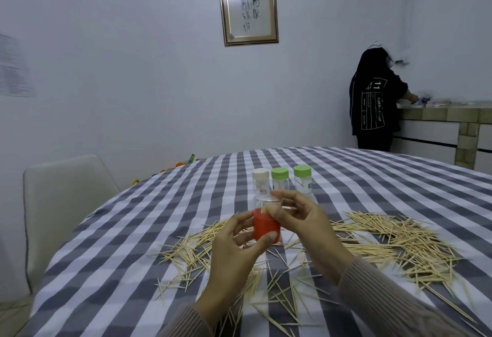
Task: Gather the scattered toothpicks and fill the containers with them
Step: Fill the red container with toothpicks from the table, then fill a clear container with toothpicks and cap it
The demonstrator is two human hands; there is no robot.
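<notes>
A clear container with a red cap (266,226) is held above the table, cap end towards me. My left hand (237,246) grips the red cap with thumb and fingers. My right hand (300,219) pinches the clear body at its top. Scattered toothpicks (386,243) lie in a wide heap across the checked tablecloth (133,230), below and to the right of my hands. Three more containers stand upright behind: one with a white cap (260,182) and two with green caps (280,180) (302,178).
A white chair (66,203) stands at the table's left side. Another person (375,102) in dark clothes stands at a counter (447,115) at the back right. A framed picture (248,10) hangs on the wall. Small colourful items (186,162) lie beyond the far table edge.
</notes>
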